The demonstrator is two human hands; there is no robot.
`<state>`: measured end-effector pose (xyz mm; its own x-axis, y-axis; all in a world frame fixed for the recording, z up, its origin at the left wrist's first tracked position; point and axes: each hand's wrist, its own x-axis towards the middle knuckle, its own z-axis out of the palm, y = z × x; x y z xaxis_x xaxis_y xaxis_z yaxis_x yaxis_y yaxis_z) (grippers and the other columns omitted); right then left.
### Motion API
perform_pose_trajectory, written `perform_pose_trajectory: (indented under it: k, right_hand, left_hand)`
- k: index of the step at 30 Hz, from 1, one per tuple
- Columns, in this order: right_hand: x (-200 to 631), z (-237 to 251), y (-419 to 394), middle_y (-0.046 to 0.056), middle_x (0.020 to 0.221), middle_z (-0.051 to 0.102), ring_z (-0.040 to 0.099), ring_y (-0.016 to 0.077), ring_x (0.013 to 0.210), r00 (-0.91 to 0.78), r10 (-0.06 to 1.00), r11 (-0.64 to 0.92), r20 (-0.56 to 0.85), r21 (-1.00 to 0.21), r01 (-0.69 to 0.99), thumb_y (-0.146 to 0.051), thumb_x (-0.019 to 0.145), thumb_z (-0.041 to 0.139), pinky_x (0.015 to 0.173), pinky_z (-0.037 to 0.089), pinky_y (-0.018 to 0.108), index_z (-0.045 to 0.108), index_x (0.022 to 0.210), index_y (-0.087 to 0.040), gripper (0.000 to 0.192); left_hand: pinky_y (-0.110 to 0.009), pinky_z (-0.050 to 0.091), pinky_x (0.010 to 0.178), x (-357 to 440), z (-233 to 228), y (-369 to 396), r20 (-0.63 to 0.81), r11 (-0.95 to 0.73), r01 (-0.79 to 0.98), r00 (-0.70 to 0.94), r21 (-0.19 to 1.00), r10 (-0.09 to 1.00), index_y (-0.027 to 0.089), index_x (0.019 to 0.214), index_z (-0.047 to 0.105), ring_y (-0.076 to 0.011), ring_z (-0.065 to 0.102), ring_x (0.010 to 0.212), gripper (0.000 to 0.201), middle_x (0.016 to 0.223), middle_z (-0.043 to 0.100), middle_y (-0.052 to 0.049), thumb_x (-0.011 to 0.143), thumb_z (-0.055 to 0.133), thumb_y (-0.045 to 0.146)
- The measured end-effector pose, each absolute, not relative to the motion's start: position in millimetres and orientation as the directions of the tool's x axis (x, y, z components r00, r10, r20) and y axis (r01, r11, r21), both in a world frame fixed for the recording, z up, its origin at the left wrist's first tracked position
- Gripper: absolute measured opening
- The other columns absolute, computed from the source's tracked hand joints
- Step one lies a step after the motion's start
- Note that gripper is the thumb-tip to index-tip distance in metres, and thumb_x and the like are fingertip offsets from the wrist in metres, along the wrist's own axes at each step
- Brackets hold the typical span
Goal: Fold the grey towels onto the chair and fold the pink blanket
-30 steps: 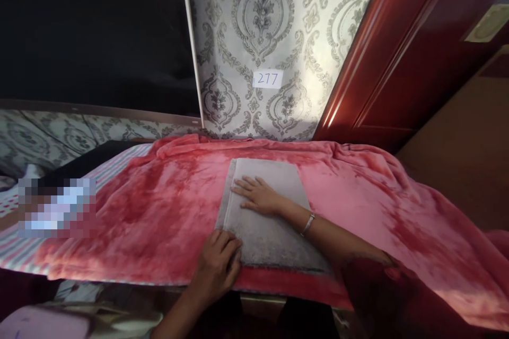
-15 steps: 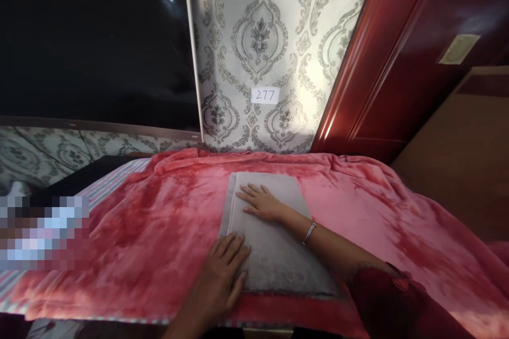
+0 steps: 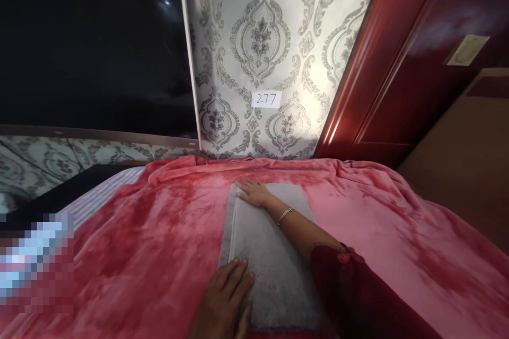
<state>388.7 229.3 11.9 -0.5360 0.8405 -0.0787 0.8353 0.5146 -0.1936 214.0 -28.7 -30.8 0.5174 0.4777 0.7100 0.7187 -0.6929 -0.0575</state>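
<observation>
Patterned wallpaper (image 3: 258, 37) backs a bed covered by a red blanket (image 3: 151, 243). Centred near its front edge lies a folded grey towel (image 3: 270, 259). Right hand (image 3: 254, 194) presses the far corner, left hand (image 3: 222, 304) the near edge; fingers flat, together. Press evenly, keeping edges aligned.

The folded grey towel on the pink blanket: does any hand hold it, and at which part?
Nothing is gripped. The left hand lies flat on the folded grey towel at its near left edge; the right hand presses its far left corner.
</observation>
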Motion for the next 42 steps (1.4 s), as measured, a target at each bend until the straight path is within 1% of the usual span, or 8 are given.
perform_pose_trajectory:
  k: [4, 10, 12, 16, 20, 28, 38, 42]
  right_hand:
    - [386, 13, 230, 0.008, 0.168, 0.027, 0.025, 0.0293, 0.154, -0.507, 0.86, 0.489, -0.058, -0.19, 0.851, -0.059, 0.105, 0.029, 0.123, 0.021, 0.054, 0.026, 0.164, -0.028, 0.067]
    - [390, 29, 207, 0.009, 0.171, 0.013, 0.009, 0.0302, 0.158, -0.469, 0.883, 0.463, 0.006, -0.167, 0.871, -0.054, 0.107, 0.03, 0.124, 0.012, 0.06, 0.02, 0.165, -0.026, 0.065]
    - [394, 34, 188, 0.007, 0.172, 0.013, 0.007, 0.0291, 0.158, -0.547, 0.837, 0.545, 0.035, -0.146, 0.825, -0.054, 0.107, 0.032, 0.124, 0.013, 0.06, 0.023, 0.164, -0.029, 0.063]
    - [401, 32, 140, 0.005, 0.171, 0.018, 0.006, 0.0275, 0.158, -0.766, 0.643, 0.76, 0.017, -0.139, 0.635, -0.058, 0.106, 0.036, 0.125, 0.013, 0.056, 0.03, 0.162, -0.032, 0.062]
    - [398, 21, 116, 0.004, 0.169, 0.025, 0.011, 0.0255, 0.158, -0.862, 0.507, 0.847, -0.022, -0.172, 0.503, -0.061, 0.105, 0.036, 0.126, 0.007, 0.056, 0.034, 0.16, -0.032, 0.063]
    - [369, 16, 188, 0.008, 0.168, 0.026, 0.014, 0.0265, 0.157, -0.724, 0.685, 0.704, -0.086, -0.18, 0.687, -0.058, 0.105, 0.035, 0.125, 0.013, 0.053, 0.035, 0.16, -0.024, 0.066]
    - [352, 11, 236, 0.008, 0.168, 0.027, 0.026, 0.0282, 0.154, -0.605, 0.794, 0.593, -0.06, -0.146, 0.792, -0.043, 0.107, 0.028, 0.121, 0.025, 0.057, 0.034, 0.161, -0.025, 0.057]
    - [350, 17, 231, 0.005, 0.169, 0.026, 0.022, 0.0279, 0.155, -0.587, 0.808, 0.579, -0.043, -0.123, 0.806, -0.042, 0.107, 0.03, 0.122, 0.021, 0.059, 0.034, 0.16, -0.031, 0.054]
  left_hand:
    - [-0.041, 0.066, 0.089, 213, -30, -32, 0.687, -0.687, 0.726, 0.511, -0.024, 0.516, 0.021, 0.129, 0.065, -0.0261, 0.069, 0.117, 0.044, 0.132, 0.071, -0.008, 0.085, 0.057, 0.018]
    - [-0.046, 0.063, 0.096, 213, -28, -39, 0.65, -0.691, 0.718, 0.487, 0.082, 0.583, 0.022, 0.133, 0.063, -0.0273, 0.065, 0.124, 0.044, 0.137, 0.068, -0.009, 0.09, 0.057, 0.019]
    - [-0.047, 0.062, 0.097, 214, -29, -40, 0.64, -0.687, 0.719, 0.481, 0.102, 0.599, 0.022, 0.133, 0.063, -0.0278, 0.064, 0.125, 0.043, 0.138, 0.067, -0.01, 0.091, 0.057, 0.019]
    - [-0.049, 0.06, 0.099, 217, -30, -41, 0.622, -0.678, 0.728, 0.486, 0.102, 0.615, 0.022, 0.133, 0.063, -0.0287, 0.063, 0.126, 0.043, 0.139, 0.066, -0.01, 0.09, 0.056, 0.018]
    - [-0.052, 0.057, 0.101, 220, -32, -42, 0.61, -0.657, 0.75, 0.487, 0.073, 0.625, 0.022, 0.134, 0.063, -0.0297, 0.062, 0.127, 0.046, 0.139, 0.066, -0.009, 0.088, 0.055, 0.015]
    - [-0.044, 0.051, 0.11, 216, -42, -46, 0.593, -0.64, 0.768, 0.503, 0.028, 0.629, 0.023, 0.152, 0.047, -0.024, 0.052, 0.14, 0.061, 0.151, 0.056, -0.006, 0.091, 0.053, 0.015]
    - [-0.045, 0.058, 0.1, 217, -41, -42, 0.626, -0.634, 0.772, 0.519, -0.05, 0.582, 0.021, 0.14, 0.057, -0.0252, 0.059, 0.132, 0.059, 0.147, 0.061, -0.005, 0.082, 0.054, 0.013]
    - [-0.046, 0.057, 0.101, 217, -40, -43, 0.63, -0.638, 0.769, 0.512, -0.033, 0.584, 0.02, 0.143, 0.055, -0.0259, 0.058, 0.133, 0.059, 0.147, 0.061, -0.006, 0.084, 0.054, 0.013]
